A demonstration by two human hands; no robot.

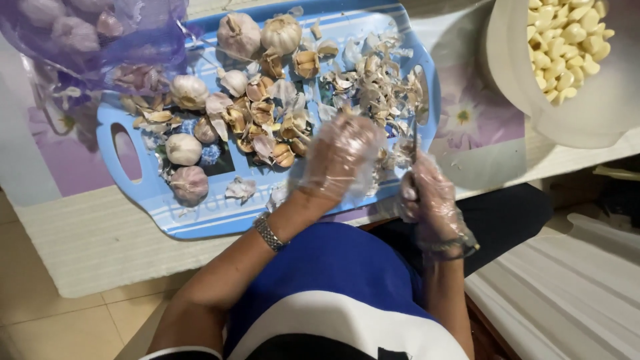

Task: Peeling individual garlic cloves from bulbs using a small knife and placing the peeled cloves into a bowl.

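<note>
Just ahead of left hand [340, 157]: garlic skins [373, 90]

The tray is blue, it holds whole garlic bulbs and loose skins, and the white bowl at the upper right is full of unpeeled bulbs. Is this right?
One detail is wrong. The head view shows the bowl filled with peeled yellowish cloves, not unpeeled bulbs. The rest stands: the tray is blue and holds whole garlic bulbs and loose skins.
</note>
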